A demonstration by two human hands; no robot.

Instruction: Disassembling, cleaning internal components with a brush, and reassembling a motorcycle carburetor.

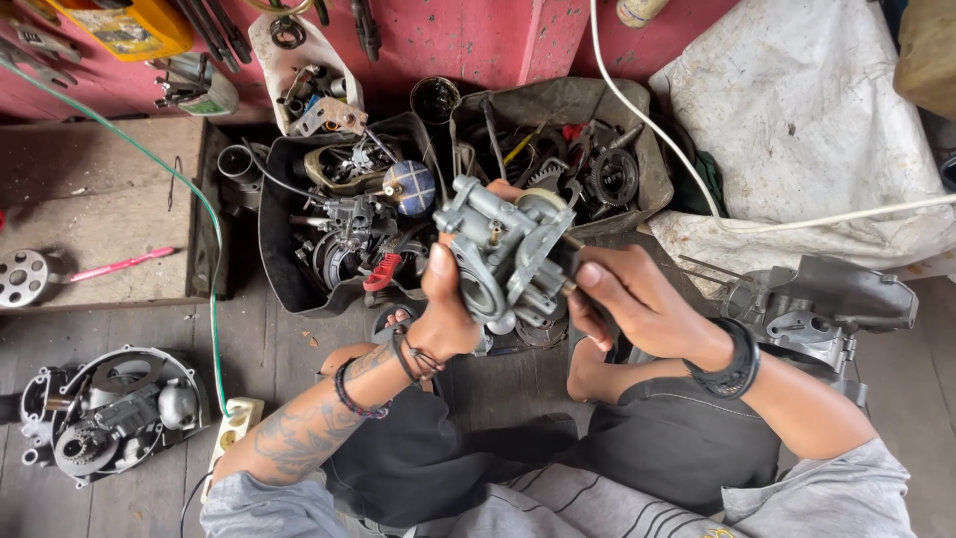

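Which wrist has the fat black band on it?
The right wrist. It wears one wide black band, while the left wrist has only thin cords, with a beaded bracelet further up the tattooed arm.

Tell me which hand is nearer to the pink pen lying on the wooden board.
Left. The left hand, gripping the grey carburetor, is on the pink pen's side of it. The right hand is on the carburetor's far side, farther from the pen.
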